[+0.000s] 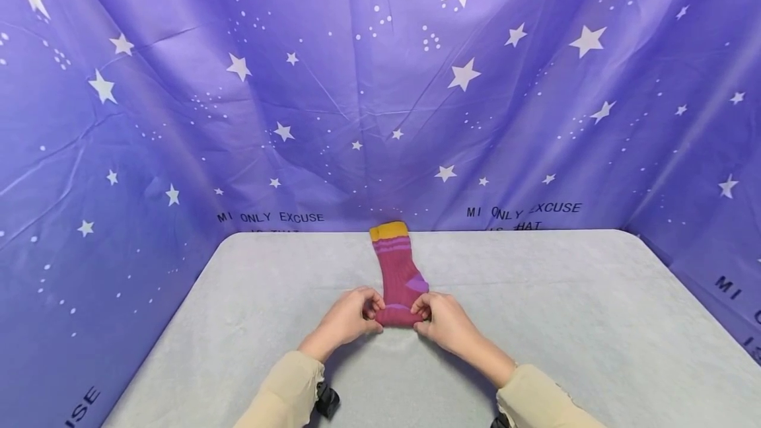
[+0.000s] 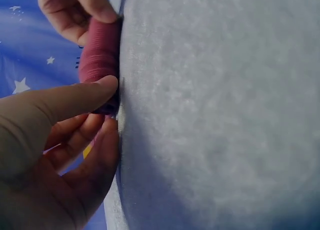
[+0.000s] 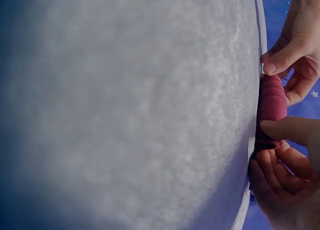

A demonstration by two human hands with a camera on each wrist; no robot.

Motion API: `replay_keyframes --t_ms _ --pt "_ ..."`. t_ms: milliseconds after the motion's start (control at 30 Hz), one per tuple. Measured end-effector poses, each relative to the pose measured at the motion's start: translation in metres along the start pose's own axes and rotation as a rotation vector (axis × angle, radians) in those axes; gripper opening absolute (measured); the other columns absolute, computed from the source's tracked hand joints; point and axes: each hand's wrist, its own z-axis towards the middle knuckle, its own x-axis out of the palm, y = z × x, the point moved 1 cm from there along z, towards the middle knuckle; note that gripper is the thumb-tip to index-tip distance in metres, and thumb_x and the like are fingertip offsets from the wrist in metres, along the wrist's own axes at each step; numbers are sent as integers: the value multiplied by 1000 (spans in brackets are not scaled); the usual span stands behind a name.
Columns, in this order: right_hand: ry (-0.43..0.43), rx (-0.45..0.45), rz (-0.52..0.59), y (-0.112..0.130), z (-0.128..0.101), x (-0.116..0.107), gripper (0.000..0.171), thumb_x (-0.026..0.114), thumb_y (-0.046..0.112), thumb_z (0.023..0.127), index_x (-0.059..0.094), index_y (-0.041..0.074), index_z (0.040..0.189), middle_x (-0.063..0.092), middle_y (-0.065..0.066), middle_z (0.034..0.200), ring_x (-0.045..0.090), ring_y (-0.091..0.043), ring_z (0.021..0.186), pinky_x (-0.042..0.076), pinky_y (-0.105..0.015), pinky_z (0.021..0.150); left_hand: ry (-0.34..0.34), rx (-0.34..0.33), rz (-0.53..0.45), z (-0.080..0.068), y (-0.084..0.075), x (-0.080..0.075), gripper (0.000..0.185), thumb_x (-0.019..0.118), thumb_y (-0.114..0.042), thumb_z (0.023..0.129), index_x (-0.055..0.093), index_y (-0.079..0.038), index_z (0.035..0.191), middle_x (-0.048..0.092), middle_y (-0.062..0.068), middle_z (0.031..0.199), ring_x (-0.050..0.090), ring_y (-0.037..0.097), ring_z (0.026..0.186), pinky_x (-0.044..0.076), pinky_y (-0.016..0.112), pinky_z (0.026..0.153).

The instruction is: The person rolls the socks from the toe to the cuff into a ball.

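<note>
A maroon sock (image 1: pixel 397 273) with a mustard cuff, purple stripes and a purple heel lies on the table, its cuff toward the back edge. Its near, toe end is rolled or folded up into a thick bundle, seen close in the left wrist view as a ribbed roll (image 2: pixel 100 53). My left hand (image 1: pixel 351 316) pinches the left end of that roll between thumb and fingers. At the roll's right end my right hand (image 1: pixel 446 322) pinches in the same way. In the right wrist view the roll (image 3: pixel 273 100) spans between both thumbs.
The table (image 1: pixel 208 322) has a pale grey cloth surface. Behind it and along both sides hangs a purple curtain (image 1: pixel 368 84) printed with white stars and lettering. Black straps (image 1: pixel 327 400) show at the beige sleeves (image 1: pixel 285 388).
</note>
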Motion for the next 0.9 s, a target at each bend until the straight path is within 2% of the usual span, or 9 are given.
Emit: replay_keyframes --t_ms 133,267,500,633,900 --pt "6 22 51 -2 2 0 15 79 1 72 70 9 81 65 3 73 54 -2 66 48 -17 61 -60 10 147 0 -2 1 28 85 -13 73 64 -19 90 58 -7 87 54 5 75 47 21 68" --pt "27 50 152 -5 3 -3 12 77 0 76 71 6 84 65 2 72 53 0 66 48 -17 60 -98 -13 166 0 -3 1 24 82 -16 74 65 -21 90 60 -9 89 55 6 77 47 24 68" --pt "41 102 339 -8 1 -9 12 75 0 79 71 -1 90 68 -6 78 57 -4 69 52 -18 62 -100 -65 24 -2 -4 -5 18 81 -18 78 69 -22 90 69 -8 86 61 6 77 49 23 69" --pt "40 141 391 -8 1 -13 13 74 1 80 72 -1 93 71 -9 81 60 -5 71 54 -18 66 -106 -76 -47 -5 -6 -9 15 80 -20 80 71 -22 91 68 -9 80 59 3 73 47 21 65" --pt "70 144 513 -6 -4 -23 22 74 7 84 71 -8 101 73 -18 90 62 -2 73 53 -17 68 -102 -75 -241 -9 -9 -13 10 79 -19 82 74 -16 90 71 -5 79 61 4 70 50 19 64"
